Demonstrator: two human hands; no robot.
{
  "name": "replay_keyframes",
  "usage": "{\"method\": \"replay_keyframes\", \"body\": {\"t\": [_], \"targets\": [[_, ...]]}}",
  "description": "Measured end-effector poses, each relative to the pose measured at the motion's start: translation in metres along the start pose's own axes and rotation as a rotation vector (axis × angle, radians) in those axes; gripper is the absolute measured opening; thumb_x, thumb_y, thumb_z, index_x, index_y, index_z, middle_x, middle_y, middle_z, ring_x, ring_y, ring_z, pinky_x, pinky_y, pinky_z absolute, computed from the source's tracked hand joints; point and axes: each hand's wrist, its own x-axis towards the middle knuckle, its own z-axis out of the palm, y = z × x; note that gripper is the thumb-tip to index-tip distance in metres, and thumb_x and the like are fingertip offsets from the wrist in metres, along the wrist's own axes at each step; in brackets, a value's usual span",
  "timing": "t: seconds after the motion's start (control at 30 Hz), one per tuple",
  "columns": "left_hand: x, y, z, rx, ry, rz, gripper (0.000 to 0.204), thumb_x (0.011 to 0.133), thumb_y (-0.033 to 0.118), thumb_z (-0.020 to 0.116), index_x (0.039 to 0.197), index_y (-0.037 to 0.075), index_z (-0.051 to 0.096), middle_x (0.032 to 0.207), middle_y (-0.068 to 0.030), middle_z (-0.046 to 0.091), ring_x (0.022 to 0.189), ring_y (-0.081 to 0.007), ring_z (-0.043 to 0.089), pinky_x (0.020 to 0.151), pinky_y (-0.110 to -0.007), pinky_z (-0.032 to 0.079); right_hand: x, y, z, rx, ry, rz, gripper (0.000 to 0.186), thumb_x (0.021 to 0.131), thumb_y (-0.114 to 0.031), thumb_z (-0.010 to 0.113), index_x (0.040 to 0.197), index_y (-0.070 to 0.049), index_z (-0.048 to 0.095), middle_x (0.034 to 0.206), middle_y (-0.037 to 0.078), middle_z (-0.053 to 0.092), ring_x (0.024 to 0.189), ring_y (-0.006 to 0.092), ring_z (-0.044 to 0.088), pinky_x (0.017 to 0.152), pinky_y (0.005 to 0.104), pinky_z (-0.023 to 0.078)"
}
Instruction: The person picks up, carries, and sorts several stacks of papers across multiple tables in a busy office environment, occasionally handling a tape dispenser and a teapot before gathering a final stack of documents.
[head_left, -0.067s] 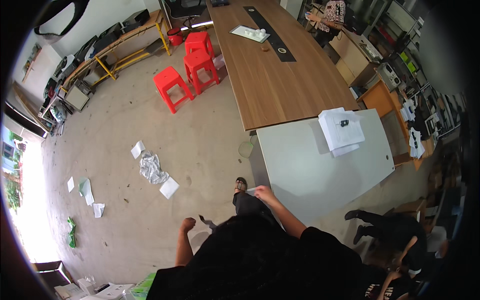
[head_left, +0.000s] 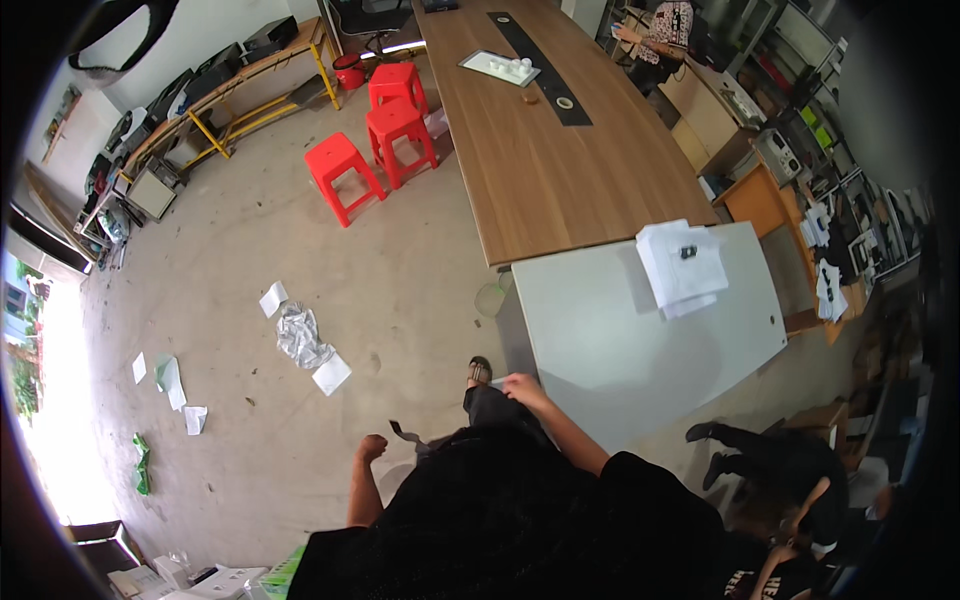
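My left hand [head_left: 372, 447] hangs over the floor on the left of my body, curled into a fist, and nothing sticks out of it. Close to it, a dark grey strap-like piece [head_left: 404, 433] juts out beside my black clothing. My right hand [head_left: 524, 389] is in front of my body, beside the near left edge of the grey-white table [head_left: 600, 370]. Its fingers are closed on a thin white strip [head_left: 498, 381], whose end pokes out to the left. One foot in a sandal [head_left: 480, 370] shows just beyond that strip.
A stack of white papers [head_left: 682, 268] with a small dark object lies on the table. Beyond stands a long wooden table [head_left: 570, 170]. Red stools [head_left: 340, 160], crumpled silver sheeting [head_left: 302, 335] and loose papers [head_left: 333, 375] are on the floor. Another person [head_left: 775, 455] is low at the right.
The view has shifted very slightly. The strap-like piece by my left hand has swung a little up and to the left. Both hands keep their closed shape.
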Motion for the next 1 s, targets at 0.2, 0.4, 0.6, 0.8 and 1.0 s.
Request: {"method": "replay_keyframes", "body": {"t": [0.2, 0.4, 0.6, 0.8, 1.0], "targets": [[0.078, 0.112, -0.112, 0.403, 0.203, 0.59, 0.028, 0.087, 0.022, 0.044, 0.071, 0.008, 0.061, 0.08, -0.0165, 0.064, 0.075, -0.0359, 0.061, 0.067, -0.045, 0.048, 0.108, -0.092, -0.015, -0.107, -0.123, -0.283, 0.022, 0.087, -0.016, 0.057, 0.1, 0.001, 0.062, 0.083, 0.008, 0.067, 0.072, 0.0134, 0.063, 0.066, 0.027, 0.05], [0.122, 0.277, -0.197, -0.294, 0.237, 0.385, 0.027, 0.086, 0.026, 0.057, 0.092, 0.002, 0.068, 0.079, -0.0106, 0.068, 0.074, -0.0195, 0.064, 0.069, -0.032, 0.05, 0.211, -0.181, -0.072, -0.17, -0.03, -0.277, 0.023, 0.09, -0.018, 0.056, 0.106, -0.002, 0.061, 0.085, 0.007, 0.067, 0.07, 0.012, 0.062, 0.061, 0.025, 0.049], [0.225, 0.229, -0.277, -0.333, 0.181, 0.304, 0.028, 0.086, 0.027, 0.057, 0.09, 0.002, 0.068, 0.072, -0.0075, 0.065, 0.062, -0.0146, 0.06, 0.06, -0.03, 0.048, 0.293, -0.242, -0.094, 0.42, 0.393, -0.089, 0.015, 0.092, -0.022, 0.055, 0.099, -0.01, 0.062, 0.08, 0.005, 0.067, 0.065, 0.0107, 0.062, 0.056, 0.024, 0.048], [0.301, 0.226, -0.368, 0.15, -0.278, -0.255, 0.019, 0.086, 0.019, 0.052, 0.094, 0.007, 0.066, 0.083, -0.0091, 0.068, 0.072, -0.0219, 0.067, 0.058, -0.039, 0.052, 0.313, -0.215, -0.11, 0.301, 0.863, 0.259, 0.013, 0.089, -0.016, 0.055, 0.089, -0.007, 0.065, 0.071, 0.004, 0.065, 0.056, 0.0116, 0.059, 0.048, 0.0257, 0.045], [0.414, 0.266, -0.532, 1.042, -0.185, 0.647, 0.023, 0.077, 0.026, 0.058, 0.091, 0.013, 0.071, 0.101, -0.0137, 0.066, 0.09, -0.0319, 0.064, 0.081, -0.04, 0.052, 0.364, -0.252, -0.064, 0.307, 0.961, 0.373, 0.014, 0.087, -0.017, 0.057, 0.091, -0.006, 0.064, 0.072, 0.008, 0.067, 0.058, 0.0153, 0.062, 0.049, 0.0263, 0.046]]}}
